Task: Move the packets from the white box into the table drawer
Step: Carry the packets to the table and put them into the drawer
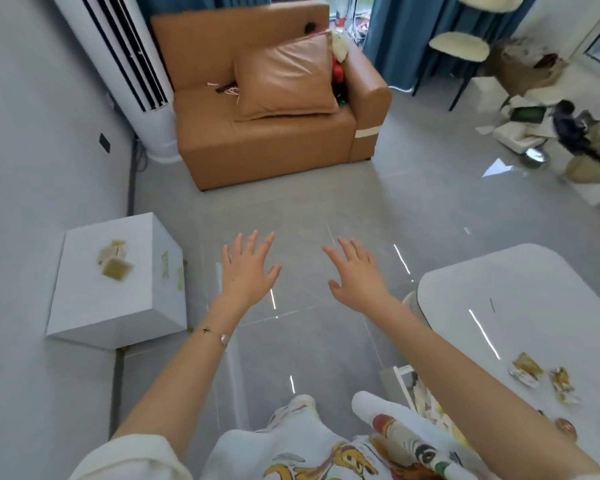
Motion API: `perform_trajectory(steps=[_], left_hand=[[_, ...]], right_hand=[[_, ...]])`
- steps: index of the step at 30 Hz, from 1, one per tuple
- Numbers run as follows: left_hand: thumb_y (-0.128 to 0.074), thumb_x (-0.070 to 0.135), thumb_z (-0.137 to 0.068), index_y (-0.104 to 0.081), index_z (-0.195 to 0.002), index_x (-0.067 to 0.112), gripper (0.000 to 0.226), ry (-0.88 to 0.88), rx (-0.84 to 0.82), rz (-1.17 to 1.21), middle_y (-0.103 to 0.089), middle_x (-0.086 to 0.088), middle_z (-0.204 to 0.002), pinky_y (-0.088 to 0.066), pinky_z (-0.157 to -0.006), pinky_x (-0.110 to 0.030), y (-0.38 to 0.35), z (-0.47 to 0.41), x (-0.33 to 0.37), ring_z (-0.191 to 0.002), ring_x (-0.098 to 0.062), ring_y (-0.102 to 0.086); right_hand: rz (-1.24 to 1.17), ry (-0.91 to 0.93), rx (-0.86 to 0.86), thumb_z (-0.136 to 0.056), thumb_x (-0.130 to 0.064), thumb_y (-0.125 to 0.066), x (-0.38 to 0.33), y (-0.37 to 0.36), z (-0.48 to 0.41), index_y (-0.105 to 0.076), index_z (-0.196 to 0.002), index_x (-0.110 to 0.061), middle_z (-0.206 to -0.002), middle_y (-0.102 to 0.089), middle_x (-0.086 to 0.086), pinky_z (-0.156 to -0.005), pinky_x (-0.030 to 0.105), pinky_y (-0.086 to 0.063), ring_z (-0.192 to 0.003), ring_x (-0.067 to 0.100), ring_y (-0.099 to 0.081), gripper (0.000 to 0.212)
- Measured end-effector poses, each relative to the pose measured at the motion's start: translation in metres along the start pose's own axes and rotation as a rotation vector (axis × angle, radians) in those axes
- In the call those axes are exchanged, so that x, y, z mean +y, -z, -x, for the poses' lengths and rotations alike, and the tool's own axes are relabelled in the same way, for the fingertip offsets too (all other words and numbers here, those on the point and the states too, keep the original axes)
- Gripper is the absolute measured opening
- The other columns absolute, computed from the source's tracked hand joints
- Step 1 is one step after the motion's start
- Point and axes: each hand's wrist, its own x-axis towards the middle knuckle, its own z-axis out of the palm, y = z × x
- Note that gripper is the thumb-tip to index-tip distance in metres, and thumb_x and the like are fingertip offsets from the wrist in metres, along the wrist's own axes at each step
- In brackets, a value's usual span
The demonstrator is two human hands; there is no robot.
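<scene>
Both arms reach forward over the grey tiled floor (pixel 326 209). The left hand (pixel 248 271) is held flat with its fingers spread wide and holds nothing, and a thin bracelet (pixel 210 332) circles its wrist. The right hand (pixel 355 277) is likewise spread out, palm down, with nothing in it, and the two hands hover side by side, apart from each other. To the left of the left hand stands the white box (pixel 118 306) on the floor against the wall, closed on top, with a few yellowish packets (pixel 115 261) lying on its upper face; the picture is blurred there, so their number cannot be told exactly. To the right, the white table (pixel 520 299) with rounded corners fills the lower right corner, and more packets (pixel 542 374) lie on its top near the right forearm. Beneath the table edge, just beside the right arm, an open drawer (pixel 418 393) shows with pale contents that are too blurred to identify. Further back a tan sofa (pixel 267 133) carries a matching cushion (pixel 284 77), and a tall white air conditioner (pixel 125 57) stands at its left against the wall.
</scene>
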Motion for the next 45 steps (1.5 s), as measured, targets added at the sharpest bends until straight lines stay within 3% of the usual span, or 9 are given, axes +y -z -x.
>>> perform_trajectory(steps=[5,10,16,22,26,29,38,45], left_hand=[[-0.041,0.051,-0.096,-0.021,-0.151,0.032,0.062,0.071,-0.012,0.031,-0.021,-0.006,-0.158,-0.006,-0.118,-0.048,0.001,-0.02,-0.041,-0.146,-0.029,-0.011],[-0.044,0.049,-0.095,-0.037,-0.145,0.025,0.056,0.135,0.002,0.082,-0.043,-0.004,-0.145,-0.022,-0.113,-0.041,-0.002,-0.045,-0.073,-0.134,-0.027,-0.035],[-0.045,0.048,-0.094,-0.041,-0.142,0.025,0.053,0.284,0.031,0.097,-0.047,-0.002,-0.142,-0.027,-0.109,-0.04,0.004,-0.093,-0.111,-0.131,-0.025,-0.039],[-0.044,0.048,-0.094,-0.04,-0.142,0.026,0.053,0.463,0.056,0.098,-0.046,-0.001,-0.142,-0.024,-0.11,-0.042,0.021,-0.148,-0.145,-0.132,-0.025,-0.036],[-0.04,0.05,-0.095,-0.034,-0.144,0.031,0.053,0.643,0.051,0.121,-0.04,0.001,-0.147,-0.006,-0.115,-0.052,0.032,-0.161,-0.165,-0.139,-0.026,-0.026],[-0.037,0.05,-0.096,-0.029,-0.147,0.031,0.054,0.788,0.032,0.148,-0.035,-0.002,-0.15,-0.004,-0.116,-0.052,0.033,-0.154,-0.187,-0.141,-0.028,-0.022],[-0.035,0.055,-0.095,-0.034,-0.146,0.028,0.058,1.15,0.045,0.217,-0.041,-0.003,-0.148,-0.015,-0.115,-0.051,-0.005,-0.116,-0.28,-0.139,-0.028,-0.029],[-0.037,0.05,-0.097,-0.028,-0.148,0.03,0.055,1.304,-0.02,0.412,-0.031,-0.003,-0.154,-0.013,-0.115,-0.045,-0.052,-0.143,-0.39,-0.141,-0.027,-0.025]], right_hand=[[0.002,0.059,-0.011,-0.09,-0.028,-0.054,-0.026,0.004,-0.053,-0.021,-0.15,-0.028,-0.159,-0.013,0.007,-0.115,0.043,-0.016,-0.146,0.03,-0.009,0.068],[0.013,0.123,-0.068,-0.091,-0.027,-0.054,-0.045,0.004,-0.107,-0.021,-0.15,-0.028,-0.157,-0.021,0.006,-0.113,0.04,-0.019,-0.144,0.028,-0.017,0.067],[0.033,0.266,-0.144,-0.092,-0.029,-0.054,-0.068,0.012,-0.2,-0.025,-0.149,-0.026,-0.151,-0.032,0.004,-0.112,0.038,-0.021,-0.14,0.026,-0.026,0.064],[0.068,0.449,-0.189,-0.092,-0.029,-0.053,-0.099,0.026,-0.299,-0.024,-0.15,-0.028,-0.153,-0.029,0.005,-0.113,0.039,-0.019,-0.141,0.027,-0.023,0.065],[0.112,0.592,-0.254,-0.092,-0.029,-0.053,-0.134,0.037,-0.36,-0.021,-0.151,-0.028,-0.154,-0.027,0.006,-0.115,0.041,-0.018,-0.142,0.028,-0.021,0.067],[0.111,0.694,-0.262,-0.091,-0.029,-0.053,-0.176,0.04,-0.397,-0.025,-0.149,-0.026,-0.152,-0.03,0.005,-0.114,0.04,-0.018,-0.14,0.028,-0.023,0.064],[0.166,1.033,-0.458,-0.092,-0.028,-0.051,-0.322,-0.033,-0.444,-0.023,-0.149,-0.027,-0.153,-0.028,0.003,-0.115,0.042,-0.019,-0.141,0.026,-0.024,0.064],[0.287,1.013,-0.563,-0.09,-0.026,-0.051,-0.397,-0.101,-0.519,-0.023,-0.15,-0.028,-0.153,-0.027,0.001,-0.114,0.038,-0.019,-0.143,0.023,-0.018,0.066]])
